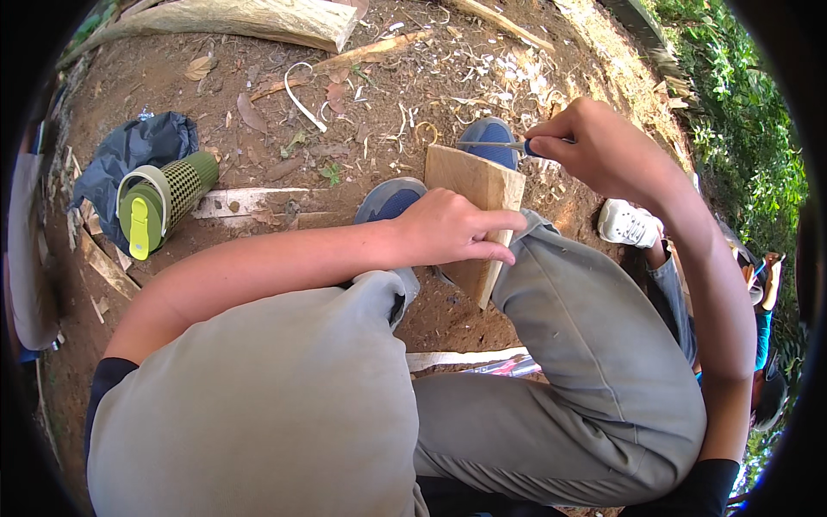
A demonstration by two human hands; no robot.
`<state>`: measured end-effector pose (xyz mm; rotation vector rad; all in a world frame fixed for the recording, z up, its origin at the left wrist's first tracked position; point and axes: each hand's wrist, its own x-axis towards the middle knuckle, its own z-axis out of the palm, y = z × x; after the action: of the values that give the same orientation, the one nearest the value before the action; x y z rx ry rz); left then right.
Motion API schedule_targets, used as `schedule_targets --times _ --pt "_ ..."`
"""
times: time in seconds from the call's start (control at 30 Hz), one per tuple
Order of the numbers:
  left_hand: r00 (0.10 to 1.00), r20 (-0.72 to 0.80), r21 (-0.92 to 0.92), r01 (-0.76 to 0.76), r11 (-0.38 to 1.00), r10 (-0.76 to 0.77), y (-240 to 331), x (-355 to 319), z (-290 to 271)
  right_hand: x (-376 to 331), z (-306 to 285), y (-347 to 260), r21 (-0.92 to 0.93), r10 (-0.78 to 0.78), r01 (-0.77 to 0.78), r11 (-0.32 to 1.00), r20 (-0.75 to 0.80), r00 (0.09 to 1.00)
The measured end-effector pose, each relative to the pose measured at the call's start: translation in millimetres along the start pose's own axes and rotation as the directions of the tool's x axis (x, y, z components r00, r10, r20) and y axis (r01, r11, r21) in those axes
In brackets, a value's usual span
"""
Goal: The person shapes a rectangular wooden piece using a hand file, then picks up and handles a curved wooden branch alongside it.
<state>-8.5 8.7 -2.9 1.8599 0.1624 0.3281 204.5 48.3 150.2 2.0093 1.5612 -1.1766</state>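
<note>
One board (475, 177) under left hand (441, 226), tool (531, 148) in right hand (594, 146); printed sheet (517, 366) illegible.

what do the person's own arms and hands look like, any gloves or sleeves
The left hand and right hand are bare: no gloves, and no watch or bracelet shows. The forearms are bare too, below short sleeves, dark navy or black, with no marking visible.

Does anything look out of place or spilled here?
Only mildly: the green bottle seems to lie on its side by the dark bag, rather than standing. Pale shavings litter the dirt ahead. No obvious damage shows on the wood block under the left hand.
</note>
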Motion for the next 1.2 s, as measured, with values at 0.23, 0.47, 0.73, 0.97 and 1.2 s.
schedule_targets --times 0.23,0.47,0.73,0.97,1.2 --pt "0.998 -0.041 -0.010 -0.037 0.999 0.037 -3 1 4 -33 -14 -16 0.008 0.046 -0.046 0.999 -0.011 0.999" --pt "1.000 -0.020 -0.010 -0.012 1.000 0.012 -3 1 0 -29 8 -16 0.011 -0.092 0.094 0.996 -0.129 0.987" --pt "1.000 0.016 -0.008 -0.011 1.000 0.011 0 -3 4 11 18 1 -0.043 -0.052 0.054 0.998 0.057 0.997" --pt "1.000 0.003 -0.007 -0.007 1.000 0.007 1 -4 1 -5 -30 -5 -0.055 0.029 -0.029 0.998 -0.009 1.000" --pt "1.000 -0.014 -0.013 -0.022 1.000 0.022 1 -3 2 -14 2 -6 0.000 -0.039 0.039 0.999 -0.039 0.998"
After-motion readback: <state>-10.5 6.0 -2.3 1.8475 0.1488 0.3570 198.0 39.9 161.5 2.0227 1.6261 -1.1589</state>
